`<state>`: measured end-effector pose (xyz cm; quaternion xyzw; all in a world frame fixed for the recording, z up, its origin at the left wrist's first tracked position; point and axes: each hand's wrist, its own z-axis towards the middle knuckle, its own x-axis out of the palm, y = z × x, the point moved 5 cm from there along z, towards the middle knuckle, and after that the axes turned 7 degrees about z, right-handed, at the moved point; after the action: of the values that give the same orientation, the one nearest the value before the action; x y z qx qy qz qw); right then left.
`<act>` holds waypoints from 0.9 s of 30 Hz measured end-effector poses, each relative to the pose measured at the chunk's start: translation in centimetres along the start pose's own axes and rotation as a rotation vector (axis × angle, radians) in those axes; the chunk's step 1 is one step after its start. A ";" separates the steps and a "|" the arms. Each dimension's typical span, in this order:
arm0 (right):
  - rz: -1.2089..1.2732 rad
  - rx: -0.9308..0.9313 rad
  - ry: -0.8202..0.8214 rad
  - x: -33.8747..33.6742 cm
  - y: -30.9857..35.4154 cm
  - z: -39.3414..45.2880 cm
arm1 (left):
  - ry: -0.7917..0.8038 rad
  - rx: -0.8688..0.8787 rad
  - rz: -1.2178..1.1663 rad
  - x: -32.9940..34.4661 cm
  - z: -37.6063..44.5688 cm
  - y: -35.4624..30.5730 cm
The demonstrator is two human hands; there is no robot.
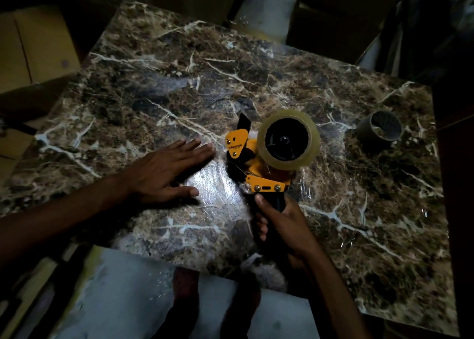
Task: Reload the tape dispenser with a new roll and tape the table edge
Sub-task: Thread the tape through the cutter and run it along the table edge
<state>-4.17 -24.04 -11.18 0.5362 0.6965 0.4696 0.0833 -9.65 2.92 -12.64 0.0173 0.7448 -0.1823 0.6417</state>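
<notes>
Under both hands the tabletop [179, 87] is dark brown marble-patterned, laced with white veins (a bright glare patch sits between the hands). The tape dispenser [254, 164] is yellow-orange with black parts; its tape roll [288, 140] is translucent yellowish. Beyond the right hand, the empty core [381, 129] is grey.

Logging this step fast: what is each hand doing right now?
Left hand: open, flat on the table, holding nothing.
Right hand: closed around the handle of the tape dispenser, which carries a tape roll.

Yellow tape dispenser [256, 164] carrying clear roll [288, 140], apparently above marbled table [154, 87].
</notes>
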 end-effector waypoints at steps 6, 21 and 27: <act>-0.180 -0.032 -0.030 -0.8 -0.5 -2.0 | 0.076 -0.013 -0.025 -0.2 0.1 -0.2; -0.358 -0.058 -0.098 -6.2 -1.6 -7.9 | 0.154 -0.028 0.040 -1.1 0.4 -1.4; -0.383 -0.039 -0.091 -8.2 -2.2 -9.6 | 0.099 -0.069 0.127 -2.4 0.9 -3.2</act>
<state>-8.25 -36.17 -10.79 0.4126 0.7721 0.4340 0.2128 -9.23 0.16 -9.65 0.0514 0.7788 -0.1142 0.6146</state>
